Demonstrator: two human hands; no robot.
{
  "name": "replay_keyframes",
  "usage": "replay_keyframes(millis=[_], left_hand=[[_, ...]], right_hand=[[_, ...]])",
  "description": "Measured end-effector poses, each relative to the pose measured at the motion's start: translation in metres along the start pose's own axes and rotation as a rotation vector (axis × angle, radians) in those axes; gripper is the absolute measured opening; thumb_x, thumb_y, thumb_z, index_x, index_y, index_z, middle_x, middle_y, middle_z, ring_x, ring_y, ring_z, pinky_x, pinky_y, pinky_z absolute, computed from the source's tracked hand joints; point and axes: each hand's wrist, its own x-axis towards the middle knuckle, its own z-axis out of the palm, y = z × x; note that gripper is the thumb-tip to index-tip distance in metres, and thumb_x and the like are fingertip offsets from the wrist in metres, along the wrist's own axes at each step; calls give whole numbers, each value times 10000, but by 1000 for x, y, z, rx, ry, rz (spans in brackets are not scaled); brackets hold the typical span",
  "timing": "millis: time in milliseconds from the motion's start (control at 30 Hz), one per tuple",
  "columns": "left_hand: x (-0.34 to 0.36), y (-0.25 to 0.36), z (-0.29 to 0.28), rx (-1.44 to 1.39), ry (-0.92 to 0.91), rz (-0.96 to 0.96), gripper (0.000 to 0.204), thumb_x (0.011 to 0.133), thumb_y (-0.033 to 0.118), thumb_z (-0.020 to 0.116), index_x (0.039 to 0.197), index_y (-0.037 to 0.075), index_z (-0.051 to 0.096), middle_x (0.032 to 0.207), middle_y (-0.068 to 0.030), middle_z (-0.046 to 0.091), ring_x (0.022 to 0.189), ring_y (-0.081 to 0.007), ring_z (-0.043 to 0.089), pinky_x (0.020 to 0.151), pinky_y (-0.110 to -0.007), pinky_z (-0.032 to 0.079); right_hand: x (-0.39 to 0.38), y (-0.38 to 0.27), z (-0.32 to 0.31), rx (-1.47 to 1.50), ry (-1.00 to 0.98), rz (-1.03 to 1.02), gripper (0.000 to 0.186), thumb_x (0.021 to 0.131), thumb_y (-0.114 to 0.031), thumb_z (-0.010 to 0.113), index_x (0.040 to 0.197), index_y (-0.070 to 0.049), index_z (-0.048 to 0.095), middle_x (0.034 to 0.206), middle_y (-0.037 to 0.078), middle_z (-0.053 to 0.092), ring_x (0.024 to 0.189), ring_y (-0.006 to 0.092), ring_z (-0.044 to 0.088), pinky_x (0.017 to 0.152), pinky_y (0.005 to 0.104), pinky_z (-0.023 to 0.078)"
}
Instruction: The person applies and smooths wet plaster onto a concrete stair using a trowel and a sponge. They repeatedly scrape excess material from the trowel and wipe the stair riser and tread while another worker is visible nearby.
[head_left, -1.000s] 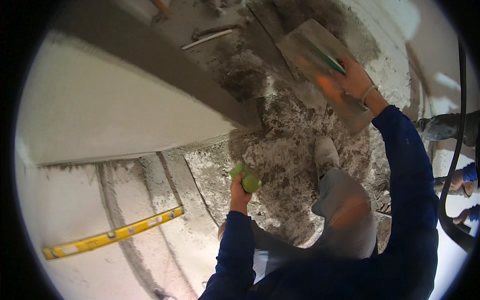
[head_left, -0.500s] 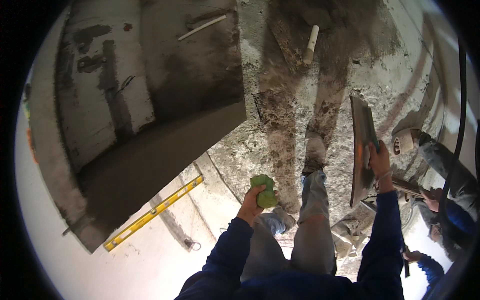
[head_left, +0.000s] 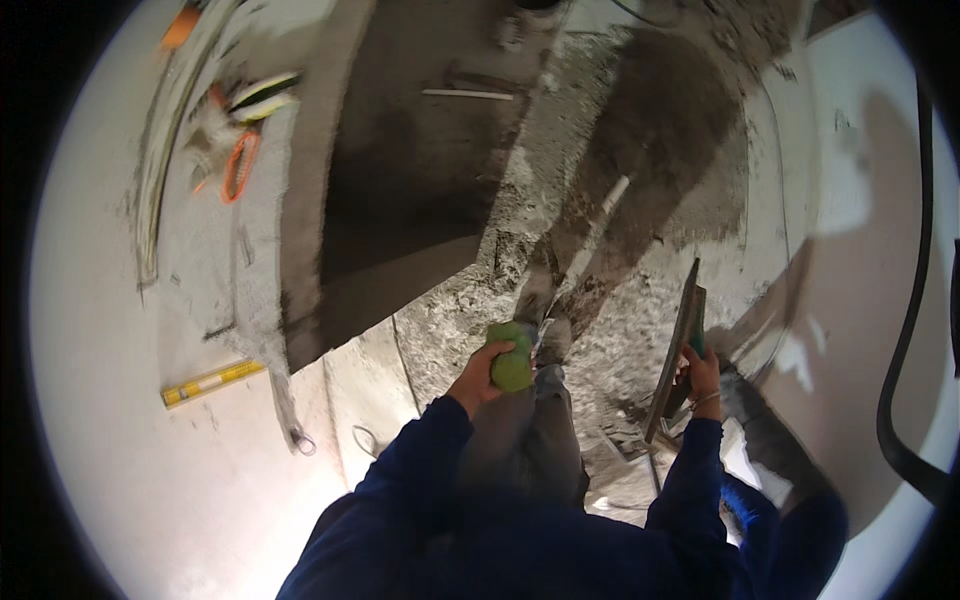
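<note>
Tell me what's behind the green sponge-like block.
Past the green sponge-like block, gripped by the left hand, rough floor and blurred grey trouser legs show. Whatever lies directly behind block and hand is covered.

Rough grey-brown floor (head_left: 630, 300), patchy with pale crust, and on it a slim whitish tube (head_left: 617, 193).

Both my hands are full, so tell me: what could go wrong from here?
The broad, flat, metal-looking trowel with the green handle, in your right hand, could knock the co-worker's blue sleeve nearby. The thin white rod on the rough, mottled grey floor might roll underfoot. Your left hand, holding the lumpy green block, may steady you poorly.
</note>
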Motion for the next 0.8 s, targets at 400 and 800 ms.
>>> replay_keyframes(millis=[400, 800], left_hand=[[21, 66, 78, -215, 119, 62, 458, 855, 259, 709, 1210, 31, 529, 1078, -141, 614, 947, -291, 662, 818, -454, 582], [87, -2, 130, -919, 99, 701, 298, 845, 234, 637, 1079, 52, 613, 942, -130, 684, 839, -281, 689, 777, -435, 577]], right_hand=[[1, -292, -33, -446, -34, -196, 351, 857, -45, 585, 1202, -64, 522, 764, 29, 559, 483, 119, 507, 429, 291, 467], [135, -476, 3, -1162, -529, -395, 349, 837, -60, 583, 1184, -33, 560, 855, 66, 614, 631, 169, 605, 547, 319, 513]])
